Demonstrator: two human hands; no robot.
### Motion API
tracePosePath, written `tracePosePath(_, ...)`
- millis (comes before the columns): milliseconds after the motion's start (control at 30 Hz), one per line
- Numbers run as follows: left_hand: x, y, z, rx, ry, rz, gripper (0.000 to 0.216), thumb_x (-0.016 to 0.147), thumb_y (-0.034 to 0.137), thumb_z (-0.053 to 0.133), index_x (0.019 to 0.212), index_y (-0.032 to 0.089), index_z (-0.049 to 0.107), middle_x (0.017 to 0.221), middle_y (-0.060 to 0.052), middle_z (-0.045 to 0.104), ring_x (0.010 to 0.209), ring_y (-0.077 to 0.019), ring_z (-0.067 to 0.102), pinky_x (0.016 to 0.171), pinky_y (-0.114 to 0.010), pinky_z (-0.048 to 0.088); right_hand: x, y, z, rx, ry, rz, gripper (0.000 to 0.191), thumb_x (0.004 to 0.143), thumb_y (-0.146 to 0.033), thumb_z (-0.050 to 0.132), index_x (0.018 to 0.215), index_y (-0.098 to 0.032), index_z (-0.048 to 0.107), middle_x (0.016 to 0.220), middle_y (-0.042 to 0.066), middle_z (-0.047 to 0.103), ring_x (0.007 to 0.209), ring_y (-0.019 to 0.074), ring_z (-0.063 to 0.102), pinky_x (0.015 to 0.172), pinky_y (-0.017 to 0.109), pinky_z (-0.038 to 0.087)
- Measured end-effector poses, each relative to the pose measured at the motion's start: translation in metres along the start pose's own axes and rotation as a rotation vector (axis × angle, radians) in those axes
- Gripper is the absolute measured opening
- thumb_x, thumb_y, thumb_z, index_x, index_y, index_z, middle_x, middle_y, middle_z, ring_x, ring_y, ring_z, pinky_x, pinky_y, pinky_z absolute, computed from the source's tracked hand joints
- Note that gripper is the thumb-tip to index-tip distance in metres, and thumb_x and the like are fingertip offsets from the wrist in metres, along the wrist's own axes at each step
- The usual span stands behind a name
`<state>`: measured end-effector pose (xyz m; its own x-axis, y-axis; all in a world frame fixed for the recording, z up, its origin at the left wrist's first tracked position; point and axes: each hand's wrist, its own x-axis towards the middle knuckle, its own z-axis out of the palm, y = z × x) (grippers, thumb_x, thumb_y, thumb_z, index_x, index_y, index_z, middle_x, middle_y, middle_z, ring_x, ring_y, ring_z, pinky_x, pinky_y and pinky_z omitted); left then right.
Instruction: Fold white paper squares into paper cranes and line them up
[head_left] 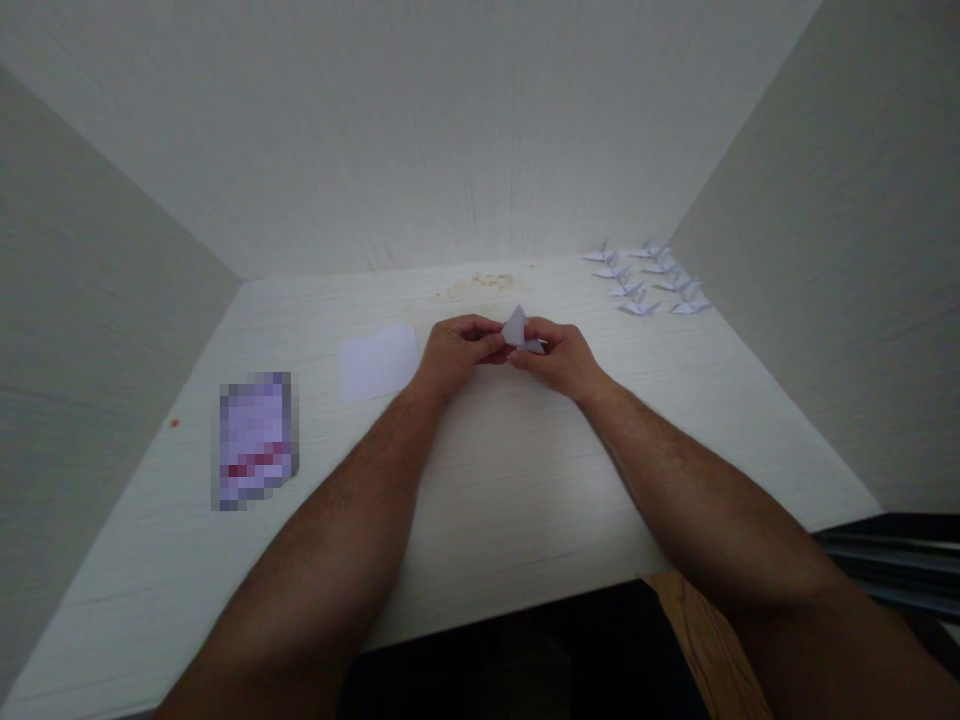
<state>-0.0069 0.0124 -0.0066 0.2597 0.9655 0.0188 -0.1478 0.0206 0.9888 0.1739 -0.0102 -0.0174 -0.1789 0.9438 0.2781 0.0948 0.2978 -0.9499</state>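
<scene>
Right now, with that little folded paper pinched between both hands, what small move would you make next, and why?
Probably press the next crease: both the left hand and right hand pinch the half-folded paper, which doesn't yet match the finished cranes.

White table (525, 480) with faint grain lines, plain pale walls (480, 130) all round. Centre frame, the folded paper (519, 330) reads pale lilac-white. Left of it, a blank white sheet (377, 362). Upper right, paper cranes (651, 280), white with a lilac tinge. Top centre, a tan-brown stain (484, 285). Far left, a tiny red dot (175, 424). Lower right, warm brown wood-grain chair (709, 650).
</scene>
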Motion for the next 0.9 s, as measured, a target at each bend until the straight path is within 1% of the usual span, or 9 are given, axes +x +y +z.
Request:
tracePosePath(100, 0.001, 0.0, 0.0, -0.006, 0.025, -0.002, 0.033, 0.067, 0.037, 0.085, 0.084, 0.013, 0.071, 0.073, -0.004, 0.074, 0.066, -0.0176, 0.073, 0.073, -0.038, 0.064, 0.0, 0.002, 0.001, 0.024, 0.016, -0.006, 0.028, 0.067, -0.039, 0.082, 0.088, -0.023, 0.076, 0.1, 0.003, 0.072, 0.09, 0.0191, 0.066, 0.084, 0.038, 0.054)
tracePosePath(167, 0.001, -0.001, 0.0, 0.007, 0.024, 0.0, 0.034, 0.067, 0.039, 0.085, 0.085, 0.014, 0.071, 0.074, -0.004, 0.074, 0.067, -0.0177, 0.073, 0.074, -0.038, 0.064, 0.001, 0.002, 0.0, 0.026, 0.01, -0.02, 0.028, 0.066, -0.039, 0.083, 0.088, -0.023, 0.076, 0.1, 0.004, 0.071, 0.09, 0.0188, 0.065, 0.082, 0.037, 0.053)
tracePosePath(333, 0.001, -0.002, -0.002, 0.001, -0.003, 0.015, 0.033, 0.063, 0.036, 0.087, 0.082, 0.014, 0.072, 0.077, -0.004, 0.074, 0.068, -0.0165, 0.072, 0.074, -0.036, 0.064, 0.0, -0.005, -0.001, -0.048, -0.04, -0.024, 0.026, 0.07, -0.037, 0.081, 0.09, -0.022, 0.077, 0.097, 0.003, 0.07, 0.084, 0.017, 0.064, 0.077, 0.035, 0.052)
tracePosePath(433, 0.0, -0.001, -0.001, 0.016, 0.011, 0.011, 0.034, 0.061, 0.035, 0.088, 0.082, 0.014, 0.072, 0.077, -0.004, 0.074, 0.07, -0.0166, 0.072, 0.076, -0.036, 0.064, -0.001, -0.008, 0.0, -0.053, -0.049, 0.01, 0.029, 0.069, -0.039, 0.081, 0.092, -0.022, 0.075, 0.096, 0.003, 0.069, 0.083, 0.0166, 0.064, 0.075, 0.033, 0.053)
tracePosePath(500, -0.001, 0.0, -0.001, 0.033, 0.023, 0.012, 0.035, 0.061, 0.035, 0.088, 0.083, 0.014, 0.072, 0.078, -0.004, 0.074, 0.072, -0.0169, 0.072, 0.077, -0.037, 0.064, -0.002, -0.009, 0.0, -0.067, -0.044, 0.002, 0.03, 0.07, -0.042, 0.08, 0.092, -0.022, 0.075, 0.096, 0.003, 0.069, 0.083, 0.0165, 0.064, 0.074, 0.032, 0.052)
tracePosePath(633, -0.001, 0.002, 0.0, 0.033, 0.045, 0.019, 0.035, 0.06, 0.033, 0.088, 0.085, 0.014, 0.071, 0.076, -0.003, 0.073, 0.069, -0.0156, 0.071, 0.076, -0.036, 0.063, -0.002, -0.008, 0.002, -0.106, 0.031, -0.04, 0.027, 0.075, -0.046, 0.076, 0.087, -0.022, 0.074, 0.095, 0.004, 0.07, 0.087, 0.0173, 0.064, 0.072, 0.031, 0.052)
tracePosePath(733, -0.001, 0.001, -0.001, 0.029, 0.064, 0.025, 0.036, 0.061, 0.03, 0.087, 0.089, 0.014, 0.07, 0.076, -0.003, 0.072, 0.066, -0.0148, 0.07, 0.073, -0.035, 0.063, -0.002, -0.005, 0.003, -0.098, 0.086, -0.043, 0.023, 0.076, -0.044, 0.075, 0.082, -0.022, 0.072, 0.099, 0.005, 0.071, 0.087, 0.0174, 0.065, 0.071, 0.031, 0.053)
tracePosePath(833, 0.0, 0.001, 0.0, 0.031, 0.054, 0.047, 0.041, 0.063, 0.028, 0.085, 0.098, 0.015, 0.068, 0.079, -0.003, 0.071, 0.068, -0.0149, 0.07, 0.069, -0.032, 0.061, -0.001, -0.003, 0.003, -0.11, 0.129, -0.071, 0.02, 0.077, -0.04, 0.074, 0.074, -0.021, 0.068, 0.101, 0.006, 0.071, 0.086, 0.0171, 0.065, 0.072, 0.032, 0.054)
tracePosePath(900, -0.001, 0.002, 0.0, 0.043, 0.022, 0.062, 0.049, 0.065, 0.027, 0.083, 0.109, 0.016, 0.066, 0.086, -0.004, 0.072, 0.072, -0.0152, 0.07, 0.067, -0.03, 0.06, -0.001, -0.002, 0.003, -0.142, 0.157, -0.094, 0.018, 0.079, -0.039, 0.073, 0.073, -0.022, 0.068, 0.106, 0.006, 0.071, 0.092, 0.0181, 0.065, 0.076, 0.033, 0.054)
